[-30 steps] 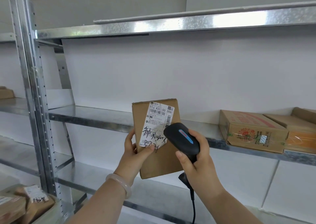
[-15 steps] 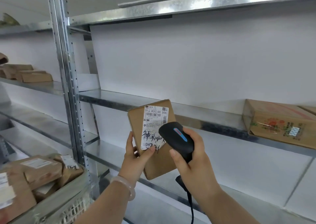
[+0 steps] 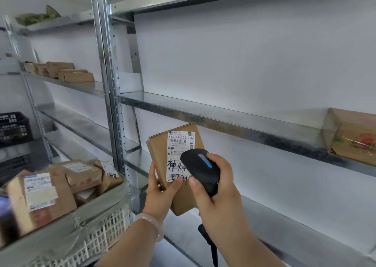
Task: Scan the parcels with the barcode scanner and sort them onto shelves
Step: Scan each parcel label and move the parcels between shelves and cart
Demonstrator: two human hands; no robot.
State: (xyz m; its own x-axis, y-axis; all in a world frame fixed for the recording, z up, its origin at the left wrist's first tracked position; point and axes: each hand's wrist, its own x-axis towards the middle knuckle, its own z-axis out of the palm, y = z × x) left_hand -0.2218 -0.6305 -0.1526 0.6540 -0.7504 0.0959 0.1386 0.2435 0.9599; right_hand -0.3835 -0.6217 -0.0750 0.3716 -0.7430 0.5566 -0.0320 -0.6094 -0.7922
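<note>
A small brown cardboard parcel [image 3: 160, 152] with a white shipping label stands upright in front of the metal shelves [image 3: 234, 122]. My left hand [image 3: 161, 193] grips its lower left corner, thumb on the label. My right hand [image 3: 215, 187] holds a black barcode scanner [image 3: 200, 170] with a blue stripe, its head over the label's lower right part. The scanner's cable hangs down below my wrist.
A white plastic basket [image 3: 97, 238] at lower left holds several labelled brown parcels [image 3: 40, 195]. More boxes [image 3: 67, 72] sit on the left bay's shelf and a printed carton [image 3: 354, 136] on the right. A steel upright [image 3: 109, 79] divides the bays. A black crate [image 3: 13, 127] stands far left.
My view has swung left, bringing the basket of parcels and the left bay into sight. Both hands keep the same hold on parcel and scanner, with the parcel tilted slightly more.
</note>
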